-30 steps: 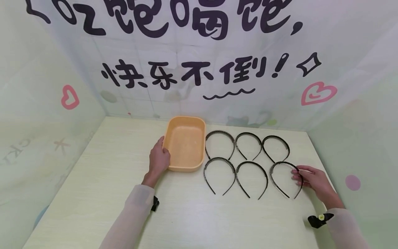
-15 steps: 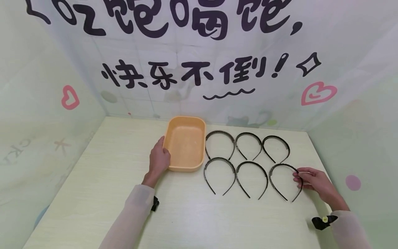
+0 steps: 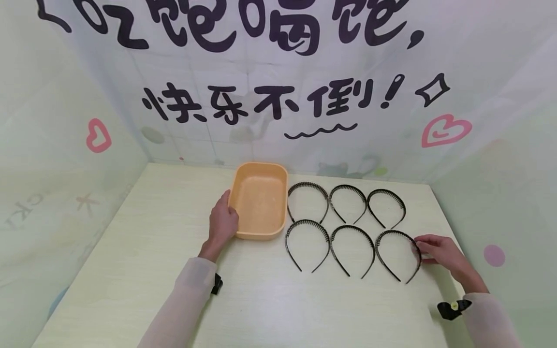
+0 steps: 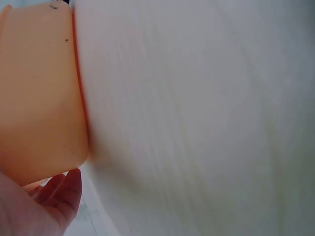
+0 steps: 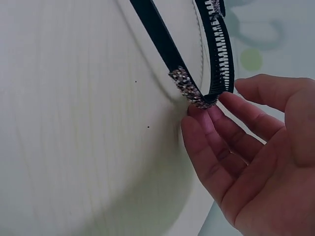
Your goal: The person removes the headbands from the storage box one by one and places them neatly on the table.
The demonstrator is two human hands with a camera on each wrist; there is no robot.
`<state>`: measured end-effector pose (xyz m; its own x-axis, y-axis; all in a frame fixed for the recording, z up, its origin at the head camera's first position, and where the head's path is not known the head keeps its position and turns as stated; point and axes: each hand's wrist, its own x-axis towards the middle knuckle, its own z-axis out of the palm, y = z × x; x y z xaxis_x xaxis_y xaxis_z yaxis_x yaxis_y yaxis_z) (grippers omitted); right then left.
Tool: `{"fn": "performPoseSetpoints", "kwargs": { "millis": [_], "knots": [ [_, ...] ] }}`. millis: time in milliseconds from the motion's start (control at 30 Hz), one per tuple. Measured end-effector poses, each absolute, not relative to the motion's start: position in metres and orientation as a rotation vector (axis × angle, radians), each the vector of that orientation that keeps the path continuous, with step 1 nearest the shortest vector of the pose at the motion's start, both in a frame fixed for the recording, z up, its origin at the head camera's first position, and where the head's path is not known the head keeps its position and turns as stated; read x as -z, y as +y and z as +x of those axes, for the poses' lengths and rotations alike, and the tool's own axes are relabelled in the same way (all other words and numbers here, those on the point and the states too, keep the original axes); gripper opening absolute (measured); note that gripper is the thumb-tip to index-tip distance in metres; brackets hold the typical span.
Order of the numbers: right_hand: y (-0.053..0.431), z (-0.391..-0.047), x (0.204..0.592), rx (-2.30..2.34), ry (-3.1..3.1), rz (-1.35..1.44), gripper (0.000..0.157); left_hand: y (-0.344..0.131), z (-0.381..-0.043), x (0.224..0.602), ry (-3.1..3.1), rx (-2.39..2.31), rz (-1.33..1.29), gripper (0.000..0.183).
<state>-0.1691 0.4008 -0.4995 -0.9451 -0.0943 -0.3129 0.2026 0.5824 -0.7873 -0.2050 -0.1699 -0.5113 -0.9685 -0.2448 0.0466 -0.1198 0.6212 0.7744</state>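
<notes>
My left hand point(image 3: 223, 223) grips the left side of an orange plastic tray point(image 3: 258, 200), thumb at the rim. In the left wrist view, the fingers point(image 4: 66, 194) lie against the outside of the tray point(image 4: 39, 98). At the right end of the front row lies a black toothed headband point(image 3: 383, 256). My right hand point(image 3: 444, 253) is at its right side, fingers loosely bent. The right wrist view shows the headband point(image 5: 222, 54) with glittery patches, fingertips right at its edge and the thumb apart from the fingers.
More black headbands lie in two rows right of the tray, such as a front-left one point(image 3: 307, 222) and a back-right one point(image 3: 386, 192). The pale wooden table point(image 3: 261, 304) meets a printed curtain point(image 3: 248, 140) at the back and sides.
The front-right headband has shifted slightly toward the person and left. My right hand moved toward the person with it, then its fingers loosened from it. The left hand and tray stay still.
</notes>
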Motion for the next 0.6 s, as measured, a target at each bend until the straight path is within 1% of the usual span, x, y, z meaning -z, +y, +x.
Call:
{"fn": "performPoseSetpoints", "kwargs": {
  "millis": [233,433,500,600],
  "knots": [
    [0.397,-0.171,0.494,1.181,2.568,0.088,0.044,-0.172,-0.207,0.509,-2.707,1.286,0.294,0.057],
    [0.387,-0.177,0.487,0.937,2.835,-0.012,0.041,-0.177,-0.207,0.503,-2.762,1.286,0.209,0.066],
    [0.380,-0.180,0.484,0.836,2.941,-0.042,0.044,-0.178,-0.207,0.498,-2.823,1.211,0.131,0.070],
    [0.366,-0.185,0.480,0.779,3.021,-0.068,0.055,-0.176,-0.208,0.487,-2.936,1.006,-0.023,0.075]
  ]
}}
